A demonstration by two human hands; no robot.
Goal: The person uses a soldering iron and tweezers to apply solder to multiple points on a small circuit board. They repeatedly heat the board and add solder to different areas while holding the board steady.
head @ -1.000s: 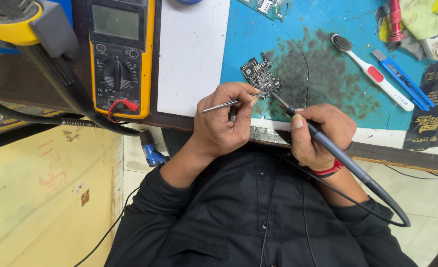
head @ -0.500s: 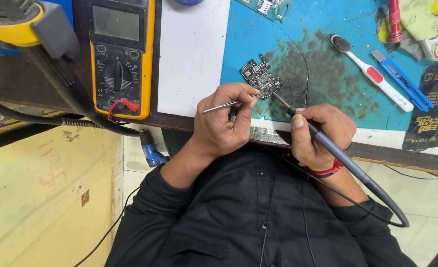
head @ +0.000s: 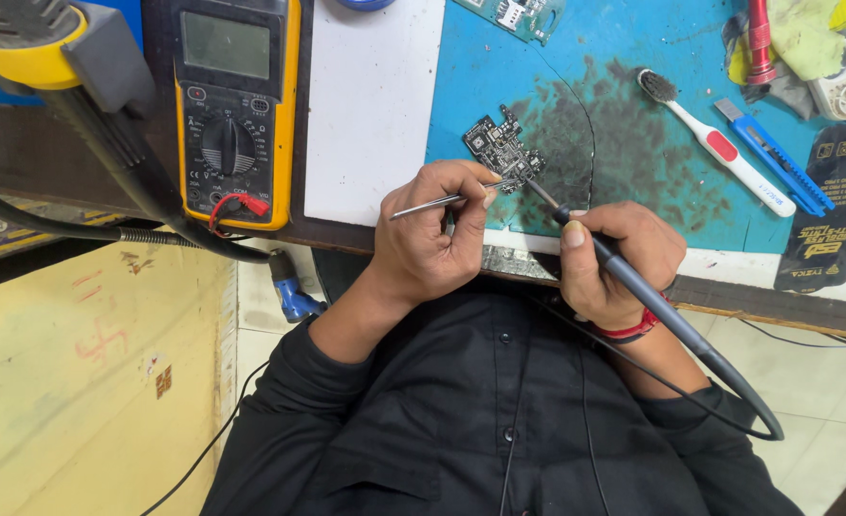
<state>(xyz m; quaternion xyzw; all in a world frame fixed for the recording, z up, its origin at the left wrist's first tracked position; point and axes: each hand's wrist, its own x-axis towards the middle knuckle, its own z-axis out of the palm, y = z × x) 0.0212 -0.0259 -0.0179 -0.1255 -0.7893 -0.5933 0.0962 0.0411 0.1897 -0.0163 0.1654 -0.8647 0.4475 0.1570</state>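
Blue mat [head: 633,57]; right hand [head: 614,263] clamped on soldering iron [head: 624,277], tip toward board [head: 502,148].

Circuit board [head: 502,148] on mat [head: 633,115], toothbrush [head: 719,148] right

Your small black circuit board [head: 502,148] lies flat on the blue work mat [head: 633,76], irregular in outline, studded with tiny components, right at the edge of the dark scorched patch; your thin metal tweezers [head: 442,201] run nearly level, tips touching the board's lower right corner. Your soldering iron [head: 633,287] slants up from the lower right, dark slim handle, cable trailing behind; its fine tip meets that same corner, just beside the tweezer tips.
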